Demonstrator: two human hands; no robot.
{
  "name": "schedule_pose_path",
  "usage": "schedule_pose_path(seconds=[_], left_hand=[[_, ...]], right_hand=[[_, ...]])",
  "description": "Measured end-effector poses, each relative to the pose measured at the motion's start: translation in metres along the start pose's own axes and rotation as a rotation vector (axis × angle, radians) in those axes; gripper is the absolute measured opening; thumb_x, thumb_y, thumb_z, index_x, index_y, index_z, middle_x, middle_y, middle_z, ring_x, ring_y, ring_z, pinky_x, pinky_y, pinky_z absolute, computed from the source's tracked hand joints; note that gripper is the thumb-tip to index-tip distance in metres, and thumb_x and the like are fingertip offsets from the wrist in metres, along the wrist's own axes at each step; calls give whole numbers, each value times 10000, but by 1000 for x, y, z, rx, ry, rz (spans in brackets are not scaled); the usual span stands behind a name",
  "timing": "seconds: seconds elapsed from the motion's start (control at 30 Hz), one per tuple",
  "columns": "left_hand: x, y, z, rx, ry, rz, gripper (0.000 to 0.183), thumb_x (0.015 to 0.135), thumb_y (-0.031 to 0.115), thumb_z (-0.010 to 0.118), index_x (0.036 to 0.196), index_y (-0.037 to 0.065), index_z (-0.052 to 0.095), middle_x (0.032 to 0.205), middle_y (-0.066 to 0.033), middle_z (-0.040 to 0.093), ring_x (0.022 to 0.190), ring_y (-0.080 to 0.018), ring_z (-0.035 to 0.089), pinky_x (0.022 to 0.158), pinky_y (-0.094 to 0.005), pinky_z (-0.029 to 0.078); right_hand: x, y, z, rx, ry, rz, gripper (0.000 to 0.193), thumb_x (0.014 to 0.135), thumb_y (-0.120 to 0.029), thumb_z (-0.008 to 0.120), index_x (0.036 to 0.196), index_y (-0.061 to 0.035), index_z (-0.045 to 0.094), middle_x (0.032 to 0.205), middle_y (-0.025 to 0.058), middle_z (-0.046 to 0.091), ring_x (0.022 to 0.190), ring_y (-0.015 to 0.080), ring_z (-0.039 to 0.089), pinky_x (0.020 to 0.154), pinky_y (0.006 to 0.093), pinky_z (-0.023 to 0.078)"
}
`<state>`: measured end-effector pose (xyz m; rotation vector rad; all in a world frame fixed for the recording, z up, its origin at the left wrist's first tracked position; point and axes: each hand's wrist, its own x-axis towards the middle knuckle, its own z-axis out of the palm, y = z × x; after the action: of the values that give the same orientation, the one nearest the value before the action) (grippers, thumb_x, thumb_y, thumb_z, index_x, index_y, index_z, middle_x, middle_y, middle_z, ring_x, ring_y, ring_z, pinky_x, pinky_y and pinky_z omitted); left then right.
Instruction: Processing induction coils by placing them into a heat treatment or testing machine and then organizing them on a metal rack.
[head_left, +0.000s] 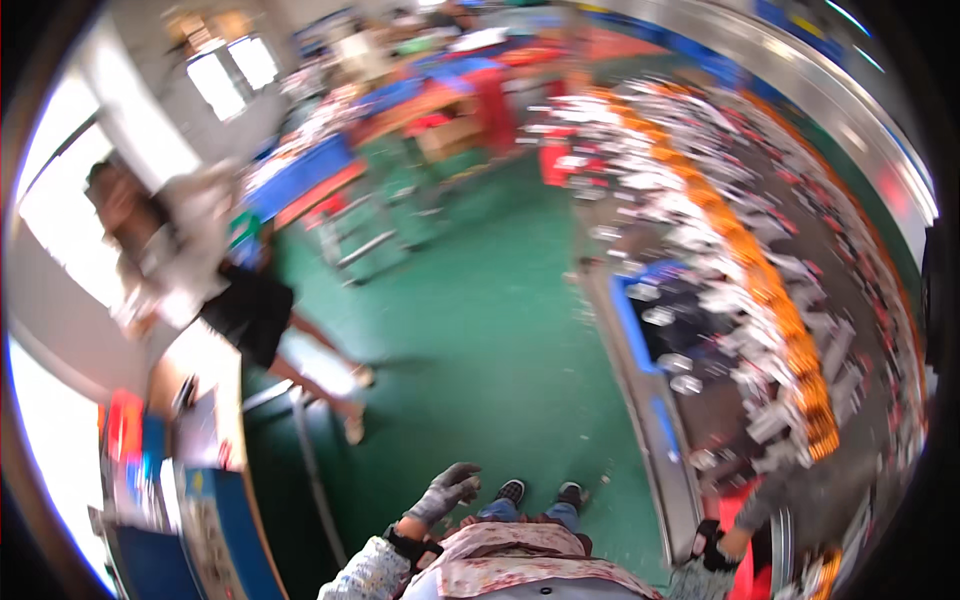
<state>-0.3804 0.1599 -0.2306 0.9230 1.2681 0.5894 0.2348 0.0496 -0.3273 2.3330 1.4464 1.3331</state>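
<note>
- One left hand (447, 492), gloved, empty, fingers loosely bent.
- One right hand (768, 502), gloved; blur hides its grip.
- Red container (738, 498), just beside the right hand.
- Orange pieces (815, 418), lined up beyond that hand.

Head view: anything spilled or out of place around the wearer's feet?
Yes, minor: a few pale specks on the green floor, between the shoes and the right-hand bench. They look like stray scraps; too small and blurred to identify. Nothing else stands out there.
</note>
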Motion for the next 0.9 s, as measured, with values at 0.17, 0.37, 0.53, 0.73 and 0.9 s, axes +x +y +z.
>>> schedule_pose_path(seconds=[0.17, 0.37, 0.53, 0.73, 0.9], left_hand=[[-48, -7, -74, -156, 176, 66, 399, 888, 291, 583, 1201, 54, 508, 900, -10, 564, 764, -101, 526, 679, -262, 466], [-101, -64, -179, -235, 361, 180, 436, 885, 334, 592, 1216, 64, 506, 989, -12, 568, 896, -118, 508, 827, -291, 437], [-164, -85, -259, -310, 538, 295, 356, 903, 262, 578, 1182, 47, 526, 1036, -8, 567, 963, -89, 495, 865, -268, 425], [-246, -120, -321, -398, 912, 417, 320, 905, 227, 574, 1170, 51, 535, 979, -7, 578, 904, -80, 515, 800, -245, 452], [-292, -125, -345, -456, 1177, 462, 301, 910, 197, 565, 1172, 52, 534, 895, 5, 577, 808, -68, 531, 732, -226, 463]], right_hand=[[225, -182, -290, 1757, 82, 123, 472, 884, -251, 556, 1230, 54, 458, 1086, 148, 553, 1041, 251, 497, 981, 374, 349], [173, -372, -465, 1494, -412, -1123, 295, 789, -266, 578, 1018, -80, 572, 988, 139, 590, 954, 324, 553, 856, 408, 436], [107, -487, -556, 1061, -683, -1745, 416, 818, -386, 538, 1138, -120, 544, 1091, 128, 596, 1033, 296, 549, 924, 426, 400], [80, -571, -689, 1084, -334, -2017, 369, 813, -362, 541, 1071, -103, 586, 994, 143, 632, 941, 317, 591, 837, 431, 460], [47, -635, -753, 866, -253, -2299, 324, 825, -327, 529, 1031, -82, 583, 977, 131, 627, 930, 301, 591, 819, 416, 463]])
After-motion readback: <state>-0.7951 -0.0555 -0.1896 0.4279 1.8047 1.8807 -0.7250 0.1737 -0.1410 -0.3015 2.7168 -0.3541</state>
